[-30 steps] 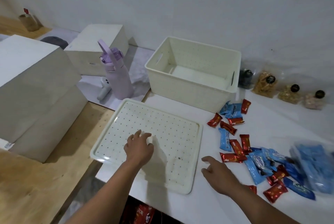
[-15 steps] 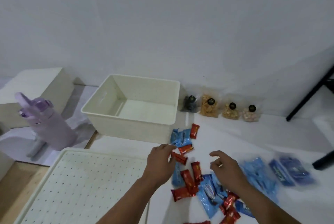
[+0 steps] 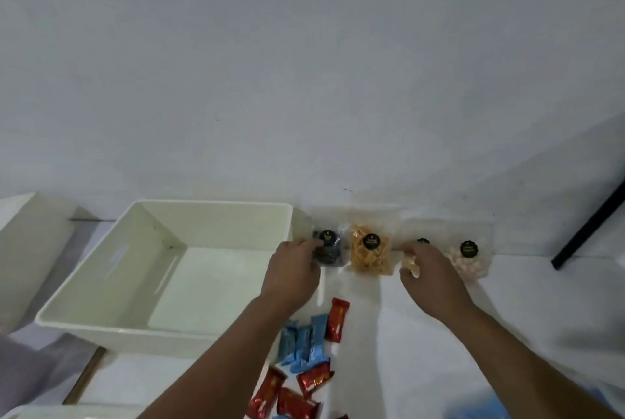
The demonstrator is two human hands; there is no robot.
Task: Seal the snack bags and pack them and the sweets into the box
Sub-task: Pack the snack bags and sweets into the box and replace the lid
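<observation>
Nearby, red and blue sweets (image 3: pixel 306 361) between box (image 3: pixel 101 286) and forearms

Four clear snack bags (image 3: pixel 370 253) upright along the wall, empty cream box (image 3: pixel 162 269) left, red and blue sweets (image 3: pixel 309 347) in front.

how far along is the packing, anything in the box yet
Nothing is packed: the box is empty. In hand: the left hand is at the dark snack bag, the right hand at the third bag. Left: sealing four bags, packing them and the sweets.
</observation>
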